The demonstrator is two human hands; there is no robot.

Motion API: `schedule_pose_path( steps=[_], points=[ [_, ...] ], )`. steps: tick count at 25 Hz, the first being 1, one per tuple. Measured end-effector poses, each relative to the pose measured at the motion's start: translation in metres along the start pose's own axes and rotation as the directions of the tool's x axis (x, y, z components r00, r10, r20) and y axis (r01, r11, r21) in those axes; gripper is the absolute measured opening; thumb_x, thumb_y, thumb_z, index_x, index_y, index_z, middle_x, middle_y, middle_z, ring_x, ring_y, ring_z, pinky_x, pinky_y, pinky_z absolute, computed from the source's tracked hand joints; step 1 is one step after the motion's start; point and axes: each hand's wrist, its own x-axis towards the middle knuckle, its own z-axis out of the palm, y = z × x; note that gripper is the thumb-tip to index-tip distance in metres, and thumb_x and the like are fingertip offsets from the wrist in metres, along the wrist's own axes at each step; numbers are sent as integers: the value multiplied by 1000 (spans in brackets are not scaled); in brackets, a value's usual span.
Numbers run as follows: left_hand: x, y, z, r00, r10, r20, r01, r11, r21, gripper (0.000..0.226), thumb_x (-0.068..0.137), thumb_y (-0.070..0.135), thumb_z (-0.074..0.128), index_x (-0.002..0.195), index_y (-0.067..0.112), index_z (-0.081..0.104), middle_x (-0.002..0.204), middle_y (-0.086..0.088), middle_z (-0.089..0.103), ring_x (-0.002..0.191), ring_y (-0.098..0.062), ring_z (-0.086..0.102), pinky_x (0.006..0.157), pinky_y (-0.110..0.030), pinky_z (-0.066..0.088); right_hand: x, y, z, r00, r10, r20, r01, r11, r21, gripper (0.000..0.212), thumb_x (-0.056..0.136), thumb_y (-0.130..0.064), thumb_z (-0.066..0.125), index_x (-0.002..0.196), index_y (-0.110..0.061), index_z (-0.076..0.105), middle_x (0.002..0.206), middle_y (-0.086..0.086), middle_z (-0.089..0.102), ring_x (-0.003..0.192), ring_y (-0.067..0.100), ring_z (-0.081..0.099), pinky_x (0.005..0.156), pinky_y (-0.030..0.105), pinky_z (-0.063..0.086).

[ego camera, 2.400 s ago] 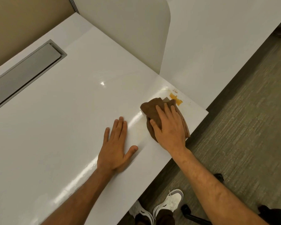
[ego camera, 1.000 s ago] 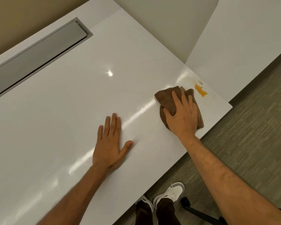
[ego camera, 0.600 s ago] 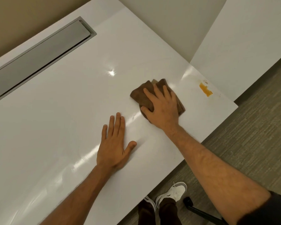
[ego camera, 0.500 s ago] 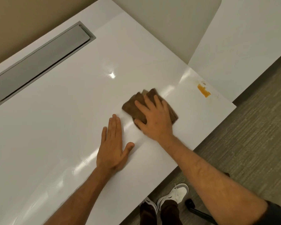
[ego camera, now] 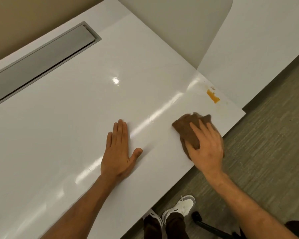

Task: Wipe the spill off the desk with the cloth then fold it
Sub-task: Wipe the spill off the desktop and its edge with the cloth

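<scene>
That bunched brown fabric cloth [ego camera: 188, 130] looks soft, light and floppy; I'd judge it slides easily on the glossy white desk [ego camera: 67, 135], best driven by a flat palm on top rather than a pinch. The right hand [ego camera: 205, 149] lies spread over it, fingers [ego camera: 196, 131] pressing it down near the desk's front edge. The left hand [ego camera: 118, 152] rests flat and empty, well apart at nine o'clock from the cloth. The orange smeared spill [ego camera: 213, 96] sits unwiped at one o'clock from the cloth, near the corner.
</scene>
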Motion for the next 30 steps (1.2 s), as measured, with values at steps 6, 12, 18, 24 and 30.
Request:
schedule_pose_path(
  steps=[6,12,18,24,30],
  points=[
    [-16,-29,-24,998,1,-68,-6,997,-71,88,101,72,20,167,17,-2,176,4,-8,162,-11,-10,129,-35,-13,11,-40,-1,997,13,70,-27,979,200,50,90,-21,73,138,-18,61,141,8,62,134,35,53,112,57,41],
    [-38,-104,-43,977,-209,-48,214,965,152,92,99,75,19,165,21,-15,174,5,-21,161,-18,-19,129,-53,-6,105,-98,28,898,439,-31,-438,898,32,65,101,-44,51,156,-14,35,162,14,35,150,41,25,120,55,22],
    [-36,-110,-34,981,-177,-79,189,967,173,94,100,77,19,166,17,-10,176,2,-14,162,-22,-13,127,-48,-8,210,-167,68,930,366,27,-366,931,-6,72,100,-55,45,159,-19,27,165,12,28,152,40,19,122,52,18],
    [-37,-108,-39,980,-180,-80,187,979,87,98,96,81,11,164,16,-18,174,2,-22,161,-18,-17,130,-49,-7,201,-254,99,892,-366,265,387,921,-30,66,91,-53,56,152,-34,42,159,-2,41,142,35,36,109,45,32],
    [-42,-107,-43,971,-163,-173,134,977,-166,99,96,81,15,164,16,-16,175,1,-16,162,-17,-11,131,-35,-7,76,-235,96,551,-764,336,744,632,218,59,85,-47,66,141,-32,58,152,-3,52,141,33,41,115,50,28]
  ],
)
